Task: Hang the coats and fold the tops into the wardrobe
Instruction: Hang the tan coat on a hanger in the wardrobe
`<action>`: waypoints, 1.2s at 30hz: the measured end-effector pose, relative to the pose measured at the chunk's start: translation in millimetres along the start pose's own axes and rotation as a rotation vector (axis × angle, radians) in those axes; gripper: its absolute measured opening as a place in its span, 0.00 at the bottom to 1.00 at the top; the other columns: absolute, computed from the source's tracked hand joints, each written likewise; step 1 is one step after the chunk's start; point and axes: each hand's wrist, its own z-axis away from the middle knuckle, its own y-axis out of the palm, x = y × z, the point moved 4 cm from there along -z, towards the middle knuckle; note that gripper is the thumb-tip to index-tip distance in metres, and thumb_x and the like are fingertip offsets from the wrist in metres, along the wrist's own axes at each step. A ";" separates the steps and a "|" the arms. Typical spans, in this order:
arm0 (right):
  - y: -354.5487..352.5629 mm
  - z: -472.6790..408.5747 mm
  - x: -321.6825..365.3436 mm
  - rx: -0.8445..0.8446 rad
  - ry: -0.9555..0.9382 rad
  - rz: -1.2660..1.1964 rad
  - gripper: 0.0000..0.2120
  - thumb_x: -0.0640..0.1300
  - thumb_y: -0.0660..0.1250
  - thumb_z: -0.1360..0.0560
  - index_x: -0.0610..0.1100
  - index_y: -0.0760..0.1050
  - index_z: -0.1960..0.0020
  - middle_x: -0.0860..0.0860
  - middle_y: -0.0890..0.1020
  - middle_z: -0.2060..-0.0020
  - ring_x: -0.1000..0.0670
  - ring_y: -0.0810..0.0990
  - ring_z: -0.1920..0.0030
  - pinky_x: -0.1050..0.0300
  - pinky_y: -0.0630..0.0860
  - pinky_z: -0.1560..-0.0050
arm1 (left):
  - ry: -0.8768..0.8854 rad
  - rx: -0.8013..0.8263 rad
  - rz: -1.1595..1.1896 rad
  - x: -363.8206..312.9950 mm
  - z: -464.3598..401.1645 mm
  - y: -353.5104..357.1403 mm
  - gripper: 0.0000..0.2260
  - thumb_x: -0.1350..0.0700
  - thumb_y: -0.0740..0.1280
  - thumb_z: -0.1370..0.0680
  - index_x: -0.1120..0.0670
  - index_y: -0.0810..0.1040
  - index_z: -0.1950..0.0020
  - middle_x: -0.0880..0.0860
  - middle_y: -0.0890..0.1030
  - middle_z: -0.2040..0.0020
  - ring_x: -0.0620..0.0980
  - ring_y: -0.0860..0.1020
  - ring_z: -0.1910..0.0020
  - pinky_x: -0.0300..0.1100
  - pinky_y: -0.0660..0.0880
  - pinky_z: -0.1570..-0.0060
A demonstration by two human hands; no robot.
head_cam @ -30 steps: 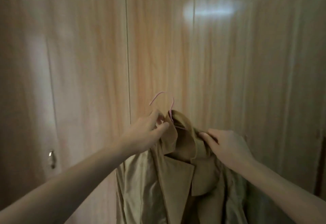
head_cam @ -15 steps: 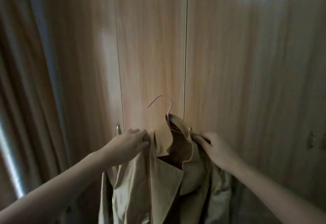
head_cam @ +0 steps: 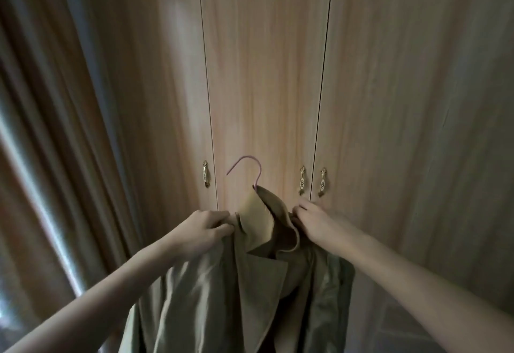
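Note:
A tan trench coat (head_cam: 250,291) hangs on a pink wire hanger (head_cam: 251,170) whose hook sticks up above the collar. I hold it up in front of the closed wooden wardrobe doors (head_cam: 267,74). My left hand (head_cam: 207,230) grips the coat's left shoulder beside the collar. At the right shoulder, my right hand (head_cam: 314,220) pinches the fabric. The hanger's arms are hidden inside the coat.
Three small brass door handles show on the wardrobe: one (head_cam: 205,177) left of the hanger, two (head_cam: 302,183) (head_cam: 322,181) right of it. A brown curtain (head_cam: 41,158) hangs along the left side.
My left hand has slid from the hanger's neck down to the coat's left shoulder. The view has shifted left and down, bringing the door handles and the curtain into sight.

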 end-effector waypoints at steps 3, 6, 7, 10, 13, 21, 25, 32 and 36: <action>10.6 -5.7 -12.8 0.039 0.001 -0.001 0.15 0.49 0.50 0.17 0.44 0.73 0.42 0.50 0.72 0.45 0.48 0.76 0.50 0.51 0.76 0.57 | -0.004 -0.016 0.022 6.3 -17.5 9.0 0.11 0.48 0.62 0.23 0.44 0.72 0.65 0.43 0.73 0.68 0.43 0.71 0.64 0.39 0.68 0.59; 26.6 -15.4 -29.2 0.031 0.004 -0.021 0.19 0.52 0.47 0.18 0.44 0.73 0.45 0.50 0.72 0.49 0.49 0.75 0.53 0.47 0.78 0.54 | -0.005 0.018 0.025 9.6 -41.2 20.8 0.13 0.48 0.62 0.22 0.48 0.72 0.65 0.45 0.74 0.67 0.45 0.72 0.64 0.42 0.70 0.59; 35.0 -20.7 -38.4 0.032 0.020 -0.028 0.21 0.53 0.45 0.19 0.44 0.74 0.47 0.51 0.71 0.51 0.49 0.75 0.55 0.46 0.78 0.54 | 0.006 0.038 -0.004 9.9 -51.8 23.9 0.12 0.47 0.62 0.22 0.50 0.74 0.63 0.46 0.76 0.66 0.47 0.74 0.62 0.44 0.71 0.58; 53.1 -36.2 -67.2 0.075 0.082 -0.056 0.18 0.50 0.48 0.18 0.43 0.74 0.46 0.50 0.71 0.50 0.48 0.75 0.55 0.45 0.77 0.52 | 0.036 0.100 -0.058 7.2 -86.7 36.7 0.10 0.43 0.60 0.20 0.48 0.75 0.51 0.47 0.80 0.57 0.46 0.78 0.58 0.44 0.74 0.56; 61.1 -50.0 -86.3 0.107 0.086 -0.088 0.16 0.49 0.51 0.17 0.44 0.74 0.42 0.50 0.72 0.45 0.48 0.75 0.49 0.48 0.76 0.48 | 0.057 0.175 -0.062 5.0 -123.6 54.7 0.09 0.42 0.60 0.19 0.46 0.73 0.48 0.46 0.80 0.54 0.42 0.78 0.56 0.35 0.73 0.56; 85.1 -97.8 -143.9 0.182 0.075 -0.296 0.17 0.56 0.54 0.18 0.46 0.75 0.47 0.55 0.69 0.55 0.50 0.74 0.47 0.54 0.71 0.47 | 0.160 0.071 -0.008 42.2 -212.9 71.0 0.17 0.38 0.57 0.22 0.48 0.73 0.59 0.41 0.79 0.62 0.42 0.77 0.60 0.35 0.69 0.60; 93.4 -121.0 -158.7 0.185 0.097 -0.438 0.17 0.61 0.56 0.20 0.51 0.76 0.53 0.58 0.75 0.57 0.57 0.76 0.54 0.56 0.75 0.52 | 0.260 0.025 0.036 56.0 -240.1 62.0 0.14 0.41 0.59 0.20 0.49 0.75 0.57 0.45 0.79 0.63 0.43 0.78 0.62 0.36 0.70 0.62; 132.6 -164.5 -243.5 -0.036 0.754 -0.467 0.19 0.54 0.62 0.21 0.43 0.76 0.63 0.46 0.81 0.65 0.45 0.81 0.63 0.52 0.77 0.60 | 0.268 0.022 -0.046 88.5 -270.4 58.1 0.19 0.32 0.55 0.22 0.46 0.73 0.54 0.43 0.79 0.63 0.41 0.78 0.61 0.50 0.75 0.59; 160.4 -188.7 -263.2 0.086 0.939 -0.386 0.16 0.54 0.63 0.22 0.41 0.79 0.55 0.42 0.83 0.55 0.42 0.82 0.53 0.55 0.76 0.58 | 0.260 0.079 -0.101 108.1 -282.4 53.6 0.22 0.29 0.51 0.23 0.44 0.73 0.51 0.42 0.79 0.61 0.41 0.78 0.58 0.53 0.76 0.57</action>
